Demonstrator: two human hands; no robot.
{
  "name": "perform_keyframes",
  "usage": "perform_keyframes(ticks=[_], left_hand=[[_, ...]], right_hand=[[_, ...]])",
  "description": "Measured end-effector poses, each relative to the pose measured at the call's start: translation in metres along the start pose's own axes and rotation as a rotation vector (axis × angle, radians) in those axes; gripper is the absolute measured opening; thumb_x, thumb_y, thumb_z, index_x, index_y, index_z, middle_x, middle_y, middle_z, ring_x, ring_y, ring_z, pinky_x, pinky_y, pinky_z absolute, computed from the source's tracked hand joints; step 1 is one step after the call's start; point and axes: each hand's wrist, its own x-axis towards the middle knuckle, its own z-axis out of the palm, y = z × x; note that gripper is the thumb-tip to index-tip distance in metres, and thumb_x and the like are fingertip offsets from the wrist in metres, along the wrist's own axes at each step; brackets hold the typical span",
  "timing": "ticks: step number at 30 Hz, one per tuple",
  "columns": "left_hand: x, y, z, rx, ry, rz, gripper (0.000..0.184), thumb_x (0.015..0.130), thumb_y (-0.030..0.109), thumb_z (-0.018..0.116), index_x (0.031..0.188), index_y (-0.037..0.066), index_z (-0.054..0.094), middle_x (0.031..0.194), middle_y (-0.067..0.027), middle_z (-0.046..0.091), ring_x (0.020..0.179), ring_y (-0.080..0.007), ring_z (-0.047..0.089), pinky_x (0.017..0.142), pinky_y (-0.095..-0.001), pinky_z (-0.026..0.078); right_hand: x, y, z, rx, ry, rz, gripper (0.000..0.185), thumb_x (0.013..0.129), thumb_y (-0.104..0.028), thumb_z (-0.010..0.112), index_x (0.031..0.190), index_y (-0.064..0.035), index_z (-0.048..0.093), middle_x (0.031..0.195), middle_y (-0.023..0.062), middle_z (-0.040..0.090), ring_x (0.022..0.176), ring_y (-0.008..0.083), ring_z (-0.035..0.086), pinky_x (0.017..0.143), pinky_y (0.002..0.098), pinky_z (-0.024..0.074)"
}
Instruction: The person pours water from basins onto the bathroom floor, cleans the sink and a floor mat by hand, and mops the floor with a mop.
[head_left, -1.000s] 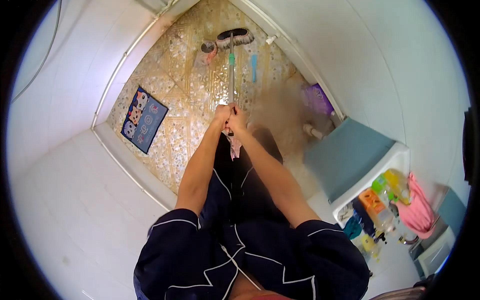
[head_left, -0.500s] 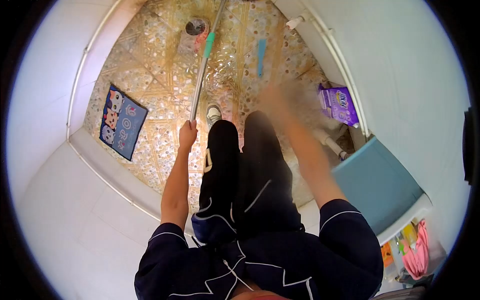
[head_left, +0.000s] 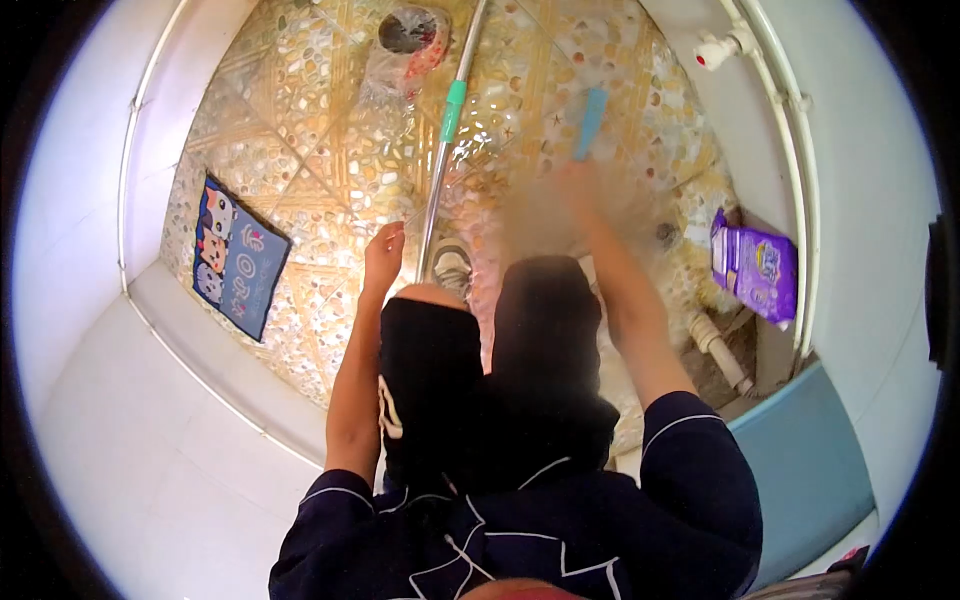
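My left hand [head_left: 384, 256] is off the pole, holding nothing, its fingers loosely bent. Just to its right slants a metal pole [head_left: 438, 190] with a green collar [head_left: 453, 112]; the lower end passes close to my shoe [head_left: 452, 268] and knee, and the far end leaves the view at the top. My right hand [head_left: 573, 180] is smeared by motion, reaching down at the near end of a flat light-blue strip [head_left: 592, 118] that looks like a handle. Whether the fingers touch the strip cannot be made out.
On the wet pebble-patterned floor [head_left: 300, 150] lie a cartoon mat [head_left: 240, 262] at left and a clear plastic bag with a dark round thing [head_left: 408, 45]. A purple package [head_left: 765, 270], white pipes [head_left: 715, 340], a valve [head_left: 718, 50] and a blue-topped unit [head_left: 810, 460] line the right wall.
My left hand has let go of the pole. My right hand has moved closer to the blue strip's near end. The view has shifted, and my body is bent lower.
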Motion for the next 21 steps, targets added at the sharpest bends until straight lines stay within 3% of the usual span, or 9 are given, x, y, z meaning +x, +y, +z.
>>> perform_keyframes(ticks=[3, 7, 9, 14, 15, 17, 18, 19, 21], left_hand=[[0.003, -0.012, -0.013, -0.220, -0.073, -0.112, 0.025, 0.090, 0.016, 0.050, 0.107, -0.001, 0.057, 0.095, -0.0113, 0.064, 0.083, -0.0176, 0.063, 0.068, -0.0270, 0.049], [-0.034, 0.079, -0.048, -0.299, -0.060, -0.253, 0.027, 0.089, 0.020, 0.051, 0.105, -0.002, 0.057, 0.093, -0.0108, 0.064, 0.081, -0.0163, 0.063, 0.068, -0.0248, 0.047], [-0.062, 0.128, -0.062, -0.297, -0.088, -0.163, 0.027, 0.090, 0.020, 0.050, 0.103, -0.002, 0.058, 0.091, -0.0104, 0.064, 0.081, -0.0161, 0.062, 0.067, -0.0247, 0.047], [-0.146, 0.252, -0.082, -0.135, -0.383, 0.157, 0.024, 0.091, 0.016, 0.047, 0.097, -0.004, 0.059, 0.085, -0.0100, 0.064, 0.075, -0.0149, 0.061, 0.065, -0.0255, 0.047], [-0.161, 0.274, -0.085, 0.015, -0.472, 0.265, 0.023, 0.091, 0.015, 0.047, 0.095, -0.004, 0.059, 0.081, -0.0090, 0.064, 0.074, -0.0142, 0.060, 0.066, -0.0254, 0.046], [-0.190, 0.303, -0.072, -0.134, -0.631, 0.299, 0.025, 0.091, 0.019, 0.049, 0.095, -0.004, 0.058, 0.079, -0.0080, 0.063, 0.074, -0.0135, 0.059, 0.067, -0.0257, 0.046], [-0.211, 0.320, -0.068, -0.277, -0.716, 0.286, 0.026, 0.091, 0.020, 0.050, 0.095, -0.004, 0.058, 0.079, -0.0078, 0.063, 0.074, -0.0133, 0.059, 0.068, -0.0258, 0.046], [-0.230, 0.345, -0.068, -0.261, -0.775, 0.312, 0.026, 0.091, 0.020, 0.050, 0.095, -0.004, 0.058, 0.079, -0.0078, 0.063, 0.074, -0.0133, 0.059, 0.068, -0.0258, 0.046], [-0.282, 0.386, -0.075, -0.073, -0.921, 0.391, 0.029, 0.090, 0.023, 0.051, 0.093, -0.005, 0.059, 0.080, -0.0082, 0.064, 0.074, -0.0130, 0.059, 0.068, -0.0266, 0.047]], right_hand=[[-0.040, -0.004, -0.032, 0.066, 0.040, -0.070, 0.016, 0.080, -0.017, 0.057, 0.085, -0.0022, 0.060, 0.093, 0.0196, 0.058, 0.081, 0.0335, 0.058, 0.067, 0.0436, 0.0456], [-0.156, -0.044, -0.127, 0.347, 0.280, -0.011, 0.018, 0.084, -0.018, 0.054, 0.087, -0.0012, 0.060, 0.080, 0.0153, 0.059, 0.067, 0.0258, 0.060, 0.064, 0.0394, 0.0459], [-0.217, -0.068, -0.175, 0.514, 0.468, 0.036, 0.019, 0.085, -0.018, 0.053, 0.088, -0.0012, 0.060, 0.076, 0.0137, 0.059, 0.064, 0.0230, 0.060, 0.062, 0.0370, 0.0463], [-0.374, -0.115, -0.274, 0.678, 0.352, 0.379, 0.017, 0.088, -0.013, 0.049, 0.090, -0.0001, 0.060, 0.073, 0.0109, 0.061, 0.058, 0.0157, 0.060, 0.055, 0.0295, 0.0465], [-0.405, -0.123, -0.278, 0.666, 0.466, 0.352, 0.016, 0.088, -0.012, 0.050, 0.091, -0.0001, 0.060, 0.072, 0.0101, 0.061, 0.056, 0.0158, 0.059, 0.055, 0.0297, 0.0466], [-0.447, -0.141, -0.302, 0.644, 0.660, 0.334, 0.015, 0.087, -0.011, 0.050, 0.091, -0.0001, 0.060, 0.070, 0.0093, 0.061, 0.054, 0.0158, 0.059, 0.054, 0.0299, 0.0468], [-0.473, -0.157, -0.316, 0.859, 0.607, 0.415, 0.015, 0.087, -0.011, 0.051, 0.092, -0.0005, 0.061, 0.068, 0.0086, 0.061, 0.053, 0.0158, 0.059, 0.053, 0.0300, 0.0466], [-0.499, -0.173, -0.326, 1.078, 0.551, 0.489, 0.015, 0.087, -0.010, 0.051, 0.093, -0.0008, 0.061, 0.066, 0.0078, 0.061, 0.053, 0.0157, 0.059, 0.051, 0.0300, 0.0465], [-0.553, -0.197, -0.330, 1.065, 0.696, 0.491, 0.015, 0.087, -0.011, 0.051, 0.093, -0.0007, 0.061, 0.064, 0.0068, 0.060, 0.053, 0.0154, 0.059, 0.050, 0.0296, 0.0463]])
